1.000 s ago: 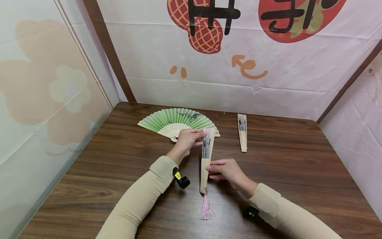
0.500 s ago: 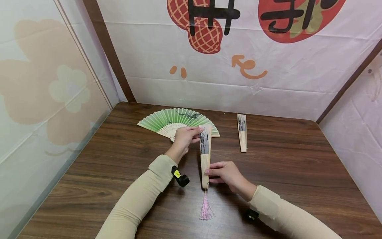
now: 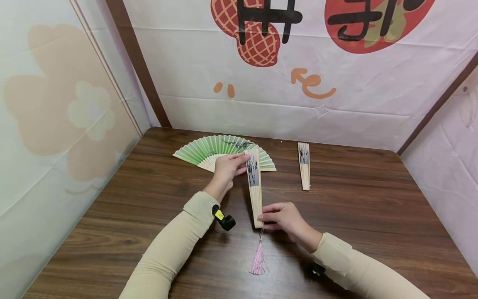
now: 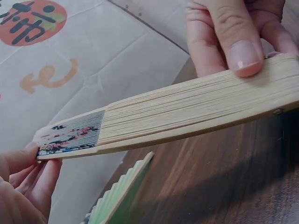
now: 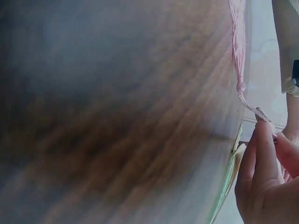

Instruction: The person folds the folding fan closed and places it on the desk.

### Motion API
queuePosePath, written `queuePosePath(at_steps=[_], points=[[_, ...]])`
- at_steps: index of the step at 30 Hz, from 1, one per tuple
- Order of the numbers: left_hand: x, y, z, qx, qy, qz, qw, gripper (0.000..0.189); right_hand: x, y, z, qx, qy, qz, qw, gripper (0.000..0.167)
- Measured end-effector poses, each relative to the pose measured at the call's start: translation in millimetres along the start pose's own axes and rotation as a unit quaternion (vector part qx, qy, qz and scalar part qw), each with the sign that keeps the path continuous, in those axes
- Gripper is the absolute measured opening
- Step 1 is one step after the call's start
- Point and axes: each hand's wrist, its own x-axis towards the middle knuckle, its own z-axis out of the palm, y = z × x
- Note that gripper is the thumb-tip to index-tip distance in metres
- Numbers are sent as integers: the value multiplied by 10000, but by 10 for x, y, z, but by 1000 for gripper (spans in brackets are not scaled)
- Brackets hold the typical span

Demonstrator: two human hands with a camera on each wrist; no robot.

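Between both hands is a folded fan [image 3: 254,195] with pale wooden ribs and a grey patterned leaf, held above the table. My left hand [image 3: 228,169] pinches its leaf end at the far side. The thumb and fingers of my right hand [image 3: 286,219] grip the rib end nearer me. From that end hangs a pink tassel [image 3: 258,261] on a braided cord [image 5: 249,103]. In the left wrist view the folded ribs [image 4: 196,105] stretch from one hand to the other. Behind the left hand lies a spread green fan [image 3: 196,150], partly covered by that hand and the folded fan.
A second folded fan [image 3: 304,169] lies at the back right of the brown wooden table [image 3: 358,207]. Printed cloth walls [image 3: 261,112] stand behind the table and along its sides. Each wrist carries a black camera mount [image 3: 225,220].
The folded fan has moved away from me, its leaf end swinging left along with the left hand. Its rib end has also shifted farther off, while the right hand stays almost in place.
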Motion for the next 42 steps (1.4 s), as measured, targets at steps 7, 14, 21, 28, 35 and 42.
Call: queuePosePath(at_steps=[7, 14, 21, 28, 35, 42], points=[[-55, -82, 52, 144, -194, 50, 9997, 31, 12, -53, 6, 108, 123, -33, 9999, 30], [-179, -184, 139, 326, -500, 86, 9982, 29, 90, -121, -67, 294, 338, -14, 9990, 29], [-292, -281, 180, 500, -750, 139, 9958, 28, 151, -186, -139, 510, 489, 5, 9975, 29], [-363, -405, 223, 520, -1028, 93, 9933, 27, 221, -232, -240, 756, 590, -78, 9954, 33], [-414, -523, 280, 644, -1139, -52, 9914, 25, 307, -286, -371, 770, 747, -34, 9942, 37], [-412, -620, 348, 568, -1203, -238, 9908, 24, 380, -294, -515, 607, 846, 47, 9946, 40]])
